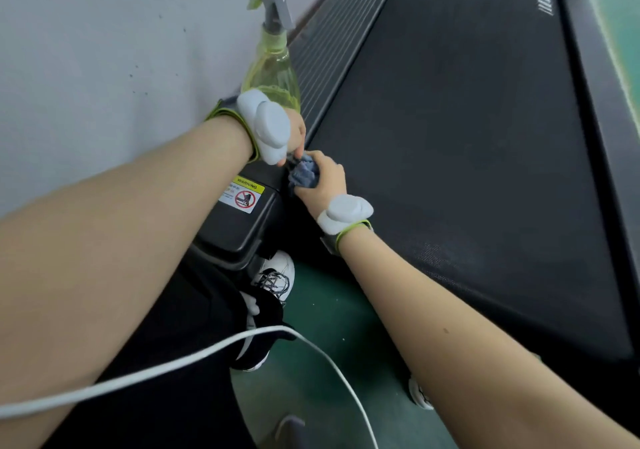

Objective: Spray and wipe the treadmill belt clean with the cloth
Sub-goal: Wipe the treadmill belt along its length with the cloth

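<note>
Head view shows me both bare forearms reaching down to the rear left corner of the treadmill. My right hand (327,178) grips the cloth (304,173), a crumpled blue-grey wad, with the fingers (320,158) curled round it. The cloth sits at the near left edge of the treadmill belt (467,137), just beside the black end cap (239,230) with its yellow and white warning sticker (242,194).

My left hand (296,132) hangs right above the cloth. A white wrist device (268,126) covers most of it, so I cannot tell whether its fingers pinch the cloth or only touch it. The right wrist carries the same kind of device (346,211).

The spray bottle (273,74), clear yellow-green with a grey trigger head, stands upright just beyond the left hand, beside the ribbed side rail (341,23) and near the grey wall (104,50).

Lower down I see a white shoe (277,275) on the green floor (322,327), and a white cable (173,365) crossing my left forearm.
</note>
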The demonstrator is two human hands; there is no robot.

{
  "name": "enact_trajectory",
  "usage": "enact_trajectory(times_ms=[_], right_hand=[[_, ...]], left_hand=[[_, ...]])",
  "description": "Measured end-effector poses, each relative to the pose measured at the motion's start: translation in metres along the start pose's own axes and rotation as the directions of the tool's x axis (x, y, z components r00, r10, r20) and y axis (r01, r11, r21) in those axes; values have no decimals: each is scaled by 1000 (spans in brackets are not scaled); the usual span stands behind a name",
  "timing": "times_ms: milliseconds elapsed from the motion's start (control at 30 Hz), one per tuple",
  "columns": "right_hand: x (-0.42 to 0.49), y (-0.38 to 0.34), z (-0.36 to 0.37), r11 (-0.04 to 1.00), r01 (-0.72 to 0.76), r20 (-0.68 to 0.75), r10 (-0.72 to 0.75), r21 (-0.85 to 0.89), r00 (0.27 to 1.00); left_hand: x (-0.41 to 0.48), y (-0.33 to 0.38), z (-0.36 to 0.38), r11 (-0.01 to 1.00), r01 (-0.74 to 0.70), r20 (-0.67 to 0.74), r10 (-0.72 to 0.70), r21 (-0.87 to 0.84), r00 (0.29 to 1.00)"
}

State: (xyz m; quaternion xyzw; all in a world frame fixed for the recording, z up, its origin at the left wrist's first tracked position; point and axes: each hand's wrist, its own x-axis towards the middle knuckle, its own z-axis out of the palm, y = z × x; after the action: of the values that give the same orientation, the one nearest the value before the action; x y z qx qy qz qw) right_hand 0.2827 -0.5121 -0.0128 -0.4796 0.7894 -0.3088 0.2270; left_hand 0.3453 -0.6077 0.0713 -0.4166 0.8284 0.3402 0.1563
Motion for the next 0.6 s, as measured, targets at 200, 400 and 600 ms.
enact_trajectory(times_ms=[200, 400, 600], right_hand=[[-44, 20, -15, 962, 221, 174, -193, -163, 966], [-70, 63, -53, 977, 32, 58, -20, -213, 998], [-84, 109, -96, 915, -370, -331, 304, -159, 893]], left_hand=[[11, 5, 6, 998, 20, -11, -20, -52, 1000], [12, -1, 13, 999, 26, -108, -29, -29, 994], [14, 14, 1, 983, 118, 98, -105, -140, 990]])
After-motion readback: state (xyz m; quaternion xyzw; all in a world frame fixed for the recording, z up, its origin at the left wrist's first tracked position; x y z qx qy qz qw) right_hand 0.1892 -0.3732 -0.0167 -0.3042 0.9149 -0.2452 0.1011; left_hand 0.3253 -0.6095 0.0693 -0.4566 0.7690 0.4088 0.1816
